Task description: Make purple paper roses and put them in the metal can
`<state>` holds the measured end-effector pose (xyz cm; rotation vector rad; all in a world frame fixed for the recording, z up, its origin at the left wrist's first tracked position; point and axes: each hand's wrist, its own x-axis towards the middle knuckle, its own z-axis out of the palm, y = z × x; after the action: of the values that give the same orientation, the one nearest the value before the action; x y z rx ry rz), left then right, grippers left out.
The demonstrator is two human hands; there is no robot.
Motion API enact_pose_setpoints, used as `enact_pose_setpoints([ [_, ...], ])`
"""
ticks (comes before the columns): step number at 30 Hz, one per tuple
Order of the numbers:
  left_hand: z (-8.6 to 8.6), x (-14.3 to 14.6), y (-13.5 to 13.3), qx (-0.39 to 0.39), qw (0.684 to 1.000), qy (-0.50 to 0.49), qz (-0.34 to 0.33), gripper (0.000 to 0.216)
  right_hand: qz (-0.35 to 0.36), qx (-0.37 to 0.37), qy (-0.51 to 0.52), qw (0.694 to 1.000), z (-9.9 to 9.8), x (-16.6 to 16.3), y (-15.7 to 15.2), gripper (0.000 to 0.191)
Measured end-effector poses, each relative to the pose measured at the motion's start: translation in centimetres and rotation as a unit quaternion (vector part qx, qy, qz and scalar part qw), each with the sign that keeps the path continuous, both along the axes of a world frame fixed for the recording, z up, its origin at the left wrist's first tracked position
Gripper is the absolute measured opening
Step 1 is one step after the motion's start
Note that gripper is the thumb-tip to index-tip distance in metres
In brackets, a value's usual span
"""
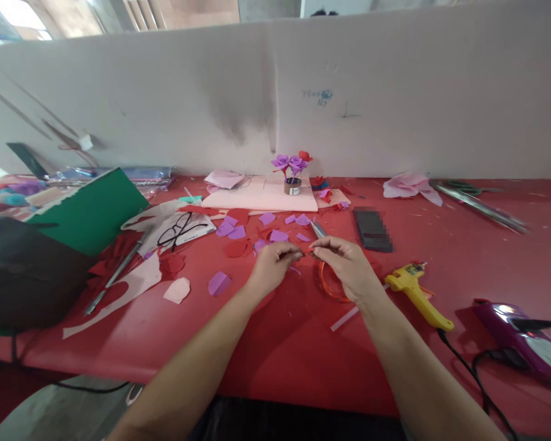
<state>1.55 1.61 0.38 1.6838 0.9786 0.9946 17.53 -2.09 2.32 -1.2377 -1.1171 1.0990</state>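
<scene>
My left hand (275, 260) and my right hand (344, 260) meet over the middle of the red table (280, 349). Both pinch a small red piece (308, 251) between their fingertips; what it is exactly is too small to tell. Orange-handled scissors (324, 269) lie under my right hand, blades pointing away. Purple and red cut petals (239, 233) lie scattered just beyond my hands. A small pot of purple and red paper flowers (292, 171) stands on a pink sheet (261, 197) near the back wall.
A yellow glue gun (416, 293) lies right of my right hand, and a purple device (518, 337) with a black cable lies further right. A dark phone (373, 229), glasses (180, 229), green card (92, 211), a black bag (22, 272) and pink fabric (411, 184) surround the work area.
</scene>
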Motion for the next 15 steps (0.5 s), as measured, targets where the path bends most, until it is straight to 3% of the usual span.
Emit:
enact_pose_setpoints([
  [10,-0.05,-0.02,0.00,-0.005,1.000,-0.004,0.009,0.011,0.000,0.025,-0.032,0.999,-0.09,0.04,0.00,0.014],
  [15,-0.01,-0.03,0.02,-0.005,1.000,-0.006,0.006,0.012,0.005,0.005,0.001,1.000,-0.31,0.00,0.12,0.013],
])
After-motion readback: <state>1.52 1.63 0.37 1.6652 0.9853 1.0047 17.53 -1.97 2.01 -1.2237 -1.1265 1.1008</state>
